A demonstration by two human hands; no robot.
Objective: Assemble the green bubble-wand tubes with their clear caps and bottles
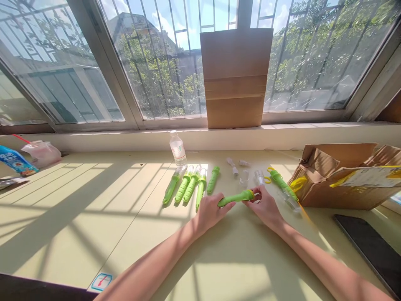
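A green plastic tube with a yellow ring near its right end (235, 198) lies level between my two hands. My left hand (210, 210) is closed around its left end. At the ringed end, the fingers of my right hand (263, 206) are pinched against it. Just beyond my left hand lie several matching green tubes with clear tops (187, 186), side by side. A green tube without a clear top (213, 179) lies apart from them. Past my right hand are loose clear plastic pieces (244, 177) and a green tube with a clear end and yellow cord (283, 188).
A clear bottle (178, 150) stands behind the row of tubes. An open cardboard box (347, 190) sits at right, with a dark phone (365, 242) in front. At far left are a blue packet (17, 161) and a pinkish bag (42, 154). A cardboard sheet (236, 62) leans on the window.
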